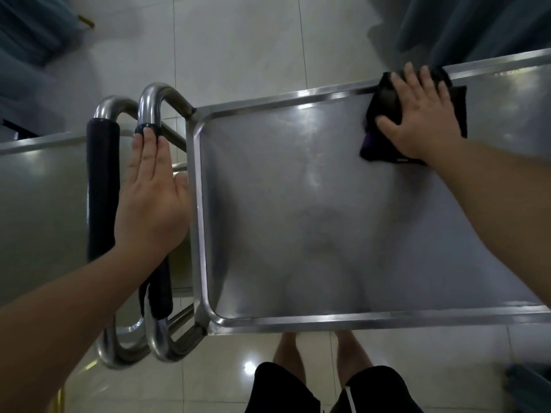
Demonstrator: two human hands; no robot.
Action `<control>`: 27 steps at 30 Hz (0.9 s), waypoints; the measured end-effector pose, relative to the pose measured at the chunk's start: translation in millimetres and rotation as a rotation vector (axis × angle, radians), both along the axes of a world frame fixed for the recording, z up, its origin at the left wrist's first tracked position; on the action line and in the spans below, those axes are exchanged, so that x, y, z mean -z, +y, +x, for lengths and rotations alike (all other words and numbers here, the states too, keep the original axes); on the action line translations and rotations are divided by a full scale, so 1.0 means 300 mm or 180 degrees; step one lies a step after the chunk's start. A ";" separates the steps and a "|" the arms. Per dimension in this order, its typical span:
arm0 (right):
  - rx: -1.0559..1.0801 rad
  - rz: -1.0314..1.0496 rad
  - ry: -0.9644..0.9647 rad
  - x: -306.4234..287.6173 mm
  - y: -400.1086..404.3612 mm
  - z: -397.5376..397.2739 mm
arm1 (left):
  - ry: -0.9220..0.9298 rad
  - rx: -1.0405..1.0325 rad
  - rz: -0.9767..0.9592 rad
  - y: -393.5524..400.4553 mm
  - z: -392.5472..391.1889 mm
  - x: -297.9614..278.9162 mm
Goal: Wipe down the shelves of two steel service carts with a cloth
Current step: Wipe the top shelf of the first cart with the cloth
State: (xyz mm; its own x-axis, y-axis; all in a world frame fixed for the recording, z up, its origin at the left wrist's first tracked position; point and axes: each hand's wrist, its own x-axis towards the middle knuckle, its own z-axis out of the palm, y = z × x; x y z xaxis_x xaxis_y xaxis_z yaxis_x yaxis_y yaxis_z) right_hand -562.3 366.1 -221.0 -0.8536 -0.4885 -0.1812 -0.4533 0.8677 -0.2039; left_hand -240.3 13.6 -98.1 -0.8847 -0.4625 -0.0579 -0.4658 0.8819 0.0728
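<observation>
A steel service cart's top shelf (298, 204) fills the middle and right of the view, with a raised rim. A dark cloth (384, 105) lies at the shelf's far edge, partly over the rim. My right hand (420, 114) presses flat on the cloth with fingers spread. My left hand (152, 192) rests with straight fingers on the padded handle (158, 290) of this cart. A second cart's shelf (41, 198) shows at the left, its own padded handle (101, 186) beside my left hand.
The two carts stand handle to handle on a pale tiled floor (238, 40). Dark curtains (465, 25) hang at the far right and far left. My legs and dark shorts (313, 386) are just below the near rim.
</observation>
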 end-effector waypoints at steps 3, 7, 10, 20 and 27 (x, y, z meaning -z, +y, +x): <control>-0.0059 -0.0032 0.0019 -0.014 0.085 0.137 | 0.0025 -0.0019 0.0074 0.011 -0.006 -0.011; -0.0189 0.0011 0.0006 -0.029 0.291 0.453 | 0.0056 -0.0022 0.0113 0.018 -0.011 -0.020; -0.0188 0.0178 -0.0028 -0.021 0.445 0.715 | 0.0069 -0.0010 0.0121 0.015 -0.012 -0.020; 0.0839 0.0201 -0.0061 0.040 -0.017 1.254 | 0.0163 0.0048 0.0253 -0.004 -0.008 0.000; -0.0606 -0.0453 -0.0379 0.013 -0.536 1.491 | 0.0244 0.0064 0.0323 -0.016 -0.005 0.004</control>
State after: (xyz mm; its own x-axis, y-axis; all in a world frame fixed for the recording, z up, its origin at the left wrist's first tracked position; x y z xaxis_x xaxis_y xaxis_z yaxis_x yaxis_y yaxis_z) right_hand -114.9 205.3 -224.8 -0.7205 -0.6660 -0.1930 -0.5712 0.7279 -0.3795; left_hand -241.8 8.7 -99.4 -0.8974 -0.4398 -0.0353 -0.4377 0.8773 0.1970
